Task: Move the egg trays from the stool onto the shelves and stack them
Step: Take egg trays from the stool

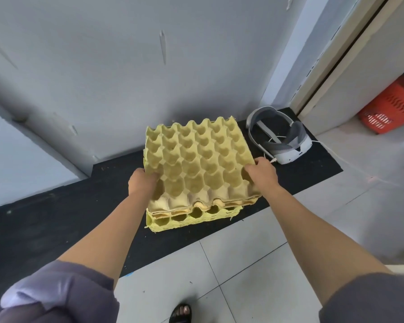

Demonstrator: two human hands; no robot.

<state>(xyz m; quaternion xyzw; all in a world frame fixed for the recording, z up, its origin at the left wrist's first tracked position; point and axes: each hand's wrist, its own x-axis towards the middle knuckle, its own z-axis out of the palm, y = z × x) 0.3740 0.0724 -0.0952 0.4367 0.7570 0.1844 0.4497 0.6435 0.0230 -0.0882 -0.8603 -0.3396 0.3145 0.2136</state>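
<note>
Left hand (141, 183) and right hand (261, 171) each grip a near corner of the top egg trays (196, 164), over the yellow stack (191, 219) on the black mat (56, 217); no shelf shows, so placing likely remains

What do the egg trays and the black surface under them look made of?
Top trays: moulded paper pulp by the look, matte tan-yellow, fibrous layered edges. Lower trays: same pulp, brighter yellow, frayed rim. Black surface: probably rubber or foam mat, matte, speckled.
</note>
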